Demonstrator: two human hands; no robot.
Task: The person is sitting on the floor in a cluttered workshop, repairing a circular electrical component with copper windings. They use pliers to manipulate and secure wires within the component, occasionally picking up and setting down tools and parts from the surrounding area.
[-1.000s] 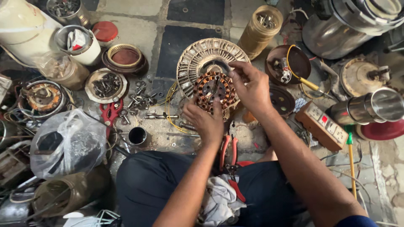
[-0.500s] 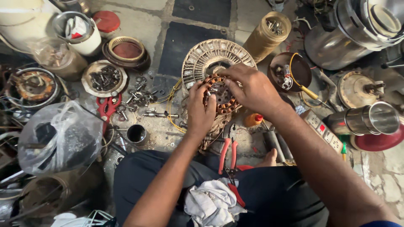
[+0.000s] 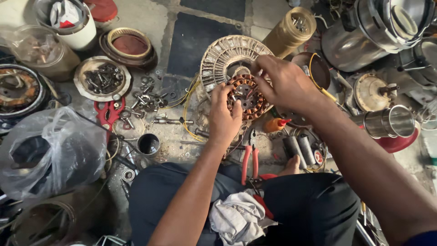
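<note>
A round stator with copper windings point(image 3: 249, 99) is held just above the floor between both hands. My left hand point(image 3: 224, 117) grips its left and lower rim, thumb lying across the coils. My right hand point(image 3: 286, 83) reaches in from the right, fingers pinching at the top of the windings near the centre. Behind the stator lies a pale ribbed motor cover point(image 3: 227, 58). Yellow wires point(image 3: 187, 109) trail away to its left. Red-handled pliers point(image 3: 249, 160) rest by my knee below it.
A dish of bolts point(image 3: 101, 81), loose nuts and red-handled cutters point(image 3: 109, 113) lie left. A plastic bag point(image 3: 50, 150), a small black cup point(image 3: 148, 144), a tan spool point(image 3: 289, 30), a steel cup point(image 3: 388, 122), two black capacitors point(image 3: 300, 151) and a rag point(image 3: 240, 217) surround me.
The view has drifted slightly. My left hand slid lower around the stator's rim and my right hand shifted up to its top; the stator stays in front of the ribbed cover.
</note>
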